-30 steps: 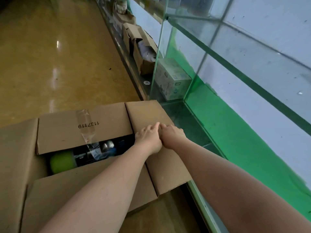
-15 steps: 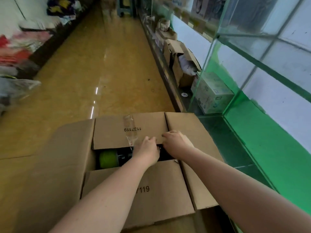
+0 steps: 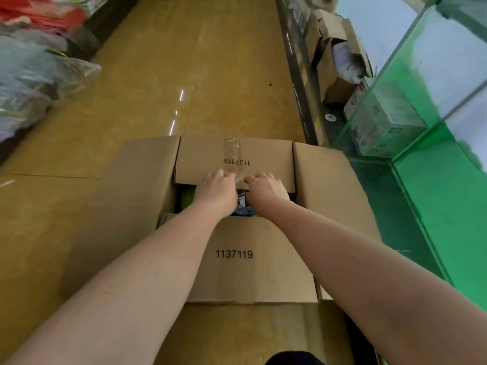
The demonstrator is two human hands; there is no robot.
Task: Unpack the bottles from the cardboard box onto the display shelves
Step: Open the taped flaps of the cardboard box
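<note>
Both hands' fingers, left hand [image 3: 216, 189] and right hand [image 3: 265, 189], grasp the far flap [image 3: 234, 160] edge.

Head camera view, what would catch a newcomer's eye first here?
Dead centre, the big cardboard box stamped 1137119 sits on the yellow floor, with the left hand and right hand side by side on the edge of its far flap. A lime-green object shows in the dark gap beneath them. On the right, bright green glass shelves hold a pale carton.
</note>
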